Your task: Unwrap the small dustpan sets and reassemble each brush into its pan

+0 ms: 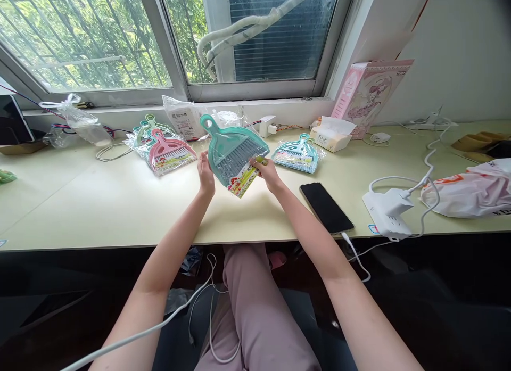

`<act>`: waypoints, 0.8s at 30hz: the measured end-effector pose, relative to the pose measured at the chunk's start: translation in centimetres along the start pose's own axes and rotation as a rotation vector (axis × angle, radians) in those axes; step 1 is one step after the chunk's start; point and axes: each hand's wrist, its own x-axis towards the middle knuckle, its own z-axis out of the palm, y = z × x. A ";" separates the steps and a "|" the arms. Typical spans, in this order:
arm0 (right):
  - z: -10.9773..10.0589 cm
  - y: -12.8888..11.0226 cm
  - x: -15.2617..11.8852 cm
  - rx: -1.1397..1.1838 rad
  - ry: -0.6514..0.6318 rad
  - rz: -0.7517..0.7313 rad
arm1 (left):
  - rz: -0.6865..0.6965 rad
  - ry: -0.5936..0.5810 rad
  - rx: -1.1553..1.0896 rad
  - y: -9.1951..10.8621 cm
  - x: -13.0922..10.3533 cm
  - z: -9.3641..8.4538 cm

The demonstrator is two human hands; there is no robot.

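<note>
Between my two hands, above the table, I hold a green dustpan and brush set [233, 146] in clear wrapping with a yellow-green card along its lower edge. My left hand [205, 175] grips its left side; the fingertips are partly hidden behind it. My right hand [268, 174] pinches the lower right corner by the card, thumb in front. To the left lies a pink wrapped dustpan set [170, 148], with more green ones [148, 127] behind it. Another teal wrapped dustpan set [297, 154] lies right of my right hand.
A black phone [326, 207] lies near the front edge, a cable at its end. Further right are a white power strip [385, 214] and a plastic bag [471, 190]. Behind stand a tissue pack [332, 133], a pink box [369, 97] and a white adapter [267, 126].
</note>
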 end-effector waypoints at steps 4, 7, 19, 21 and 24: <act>0.5 0.3 -0.2 -0.006 -0.038 -0.028 | 0.011 0.167 -0.051 0.3 0.6 -0.5; 0.8 0.9 -0.2 -0.034 -0.059 -0.059 | 0.013 0.228 -0.058 0.3 0.8 -0.8; 0.5 0.6 -0.1 -0.021 -0.112 0.017 | 0.060 0.304 -0.033 -0.5 1.1 -1.4; 0.4 0.6 -0.1 -0.051 -0.113 0.020 | 0.043 0.307 -0.038 -0.5 1.1 -1.3; 0.4 0.5 -0.1 -0.058 -0.128 0.013 | 0.020 0.328 -0.055 -0.3 1.0 -1.1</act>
